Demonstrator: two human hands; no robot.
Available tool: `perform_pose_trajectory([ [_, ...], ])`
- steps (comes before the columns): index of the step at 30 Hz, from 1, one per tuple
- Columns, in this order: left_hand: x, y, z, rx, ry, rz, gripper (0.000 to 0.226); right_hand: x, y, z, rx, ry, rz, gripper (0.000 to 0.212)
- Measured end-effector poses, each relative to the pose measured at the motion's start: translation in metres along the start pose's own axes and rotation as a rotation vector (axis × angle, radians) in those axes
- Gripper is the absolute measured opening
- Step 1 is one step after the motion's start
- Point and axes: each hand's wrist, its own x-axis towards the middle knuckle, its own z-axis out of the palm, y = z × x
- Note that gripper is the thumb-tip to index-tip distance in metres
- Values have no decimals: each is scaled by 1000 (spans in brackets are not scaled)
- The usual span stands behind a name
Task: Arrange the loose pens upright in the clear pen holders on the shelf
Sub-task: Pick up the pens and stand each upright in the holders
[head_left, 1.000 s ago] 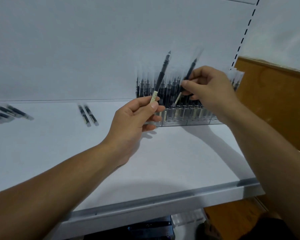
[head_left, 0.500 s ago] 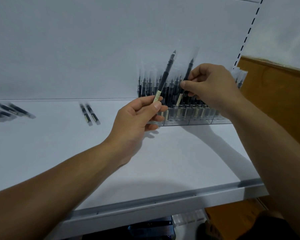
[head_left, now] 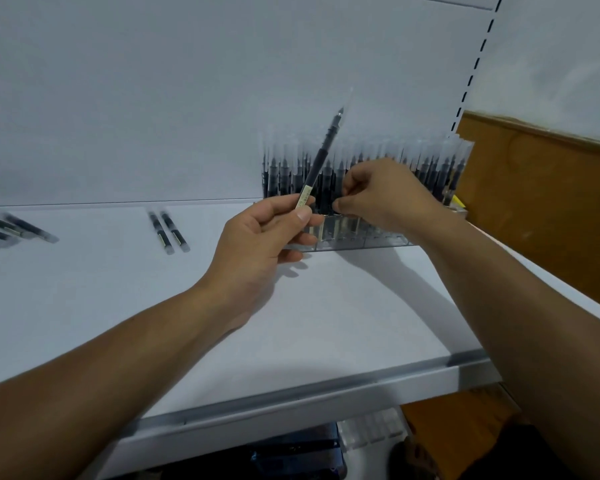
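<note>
I am reaching both bare forearms over the metal front rail of the shelf [head_left: 291, 396]. My left hand [head_left: 260, 244] is hovering above the white shelf, pinching a black pen [head_left: 321, 157] by its labelled lower end between thumb and forefinger. The pen is tilting up and to the right, its clear cap topmost. Just beyond it, my right hand [head_left: 385, 195] is curling over the clear pen holders [head_left: 361, 237], thumb and forefinger pinching together among the standing pens [head_left: 430, 161]; I cannot tell which one they are gripping. The holders are sitting at the back right of the shelf, against the white back panel [head_left: 187, 98], packed with upright pens. Off to the left, two loose pens [head_left: 168, 230] are lying side by side on the shelf, and a further cluster [head_left: 11, 230] is lying at the far left edge. A wooden panel [head_left: 534, 202] is rising on the right.
</note>
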Motion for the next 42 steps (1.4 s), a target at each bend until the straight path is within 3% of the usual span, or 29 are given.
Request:
perform_pose_trajectory([
  [6,-1,0,0,40,7,7,17,-11,3,-8,37,-29,18,13],
  [9,-1,1,1,69,-7,25,16,-31,6,-13,336,54,30,8],
  [13,-1,0,3,147,-12,93,17,-48,2,-14,779,-138,-5,22],
  [17,-1,-3,0,414,-29,249,18,-49,0,-10,869,-23,-6,21],
  [20,-2,-7,-4,899,-83,468,38,-44,5,-21,926,107,25,10],
  [22,-3,-9,-8,1135,-140,524,51,-36,10,-32,858,241,58,10],
  [25,-5,-12,-12,1302,-215,473,57,-23,17,-36,598,346,34,8],
  [34,-5,-11,-10,1417,-179,474,57,-4,19,-10,146,144,-25,16],
  [42,-5,-12,-12,1431,-181,454,57,-2,18,3,62,114,25,20],
])
